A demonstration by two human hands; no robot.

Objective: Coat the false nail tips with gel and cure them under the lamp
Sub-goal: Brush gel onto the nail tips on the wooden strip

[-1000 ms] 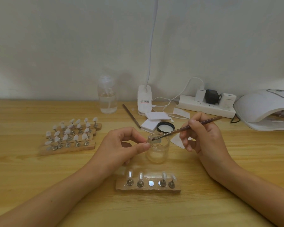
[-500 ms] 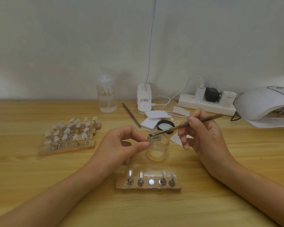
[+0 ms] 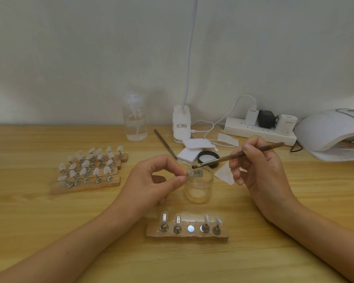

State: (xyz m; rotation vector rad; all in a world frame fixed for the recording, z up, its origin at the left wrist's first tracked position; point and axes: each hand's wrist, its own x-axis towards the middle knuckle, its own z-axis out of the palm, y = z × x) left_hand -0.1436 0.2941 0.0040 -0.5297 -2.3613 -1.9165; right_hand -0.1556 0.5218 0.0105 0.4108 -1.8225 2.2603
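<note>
My left hand (image 3: pixel 151 180) pinches a small clear nail tip (image 3: pixel 190 173) on its stand over the rim of the open glass gel jar (image 3: pixel 198 186). My right hand (image 3: pixel 258 170) holds a brown brush (image 3: pixel 237 155) like a pen, its bristle end just above the tip. In front of me lies a wooden holder (image 3: pixel 187 233) with several tips on metal stands and one bare magnet spot in the middle. The white curing lamp (image 3: pixel 333 131) stands at the far right.
Wooden holders (image 3: pixel 86 180) full of white nail tips sit at the left. Behind the jar are its black lid (image 3: pixel 208 158), white pads (image 3: pixel 188 154), a second tool (image 3: pixel 165 142), a clear pump bottle (image 3: pixel 135 119), a desk lamp base (image 3: pixel 181 125) and a power strip (image 3: pixel 260 131).
The brush tip has lifted out of the jar's mouth to the nail tip in my left hand. My left hand has stayed in place.
</note>
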